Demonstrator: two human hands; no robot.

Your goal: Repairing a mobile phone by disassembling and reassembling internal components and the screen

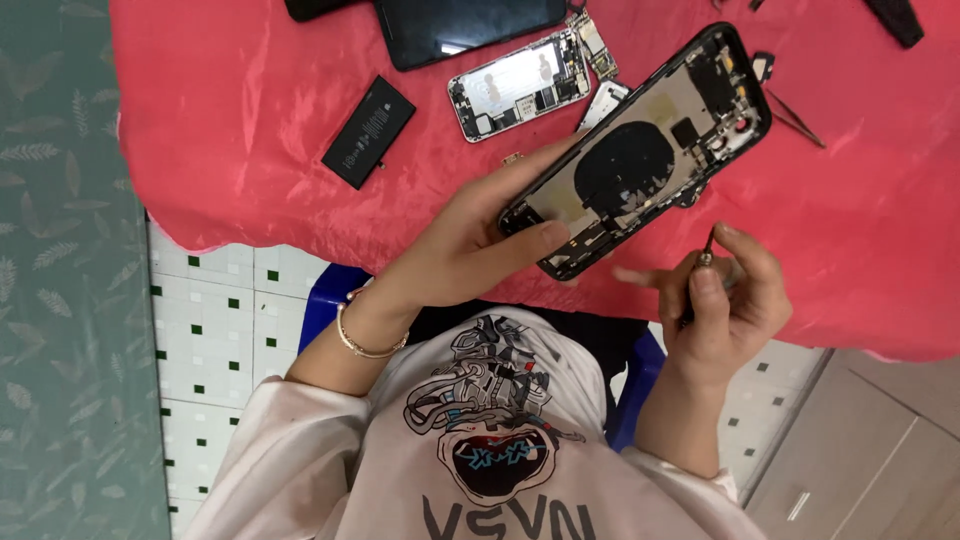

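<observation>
My left hand (470, 245), with a bracelet on its wrist, grips an opened black phone housing (640, 150) by its lower end and holds it tilted over the red cloth. The housing's inside faces me, showing a round black coil and small parts. My right hand (715, 300) is just below the housing's lower right edge, closed around a thin small screwdriver (706, 250) whose tip points up toward the housing without touching it.
On the red cloth (250, 170) lie a black battery (368, 131), a second stripped phone frame (520, 85), a black screen panel (465, 25) and tweezers (795, 115). A blue chair (325, 295) and a tiled floor (210, 330) are below.
</observation>
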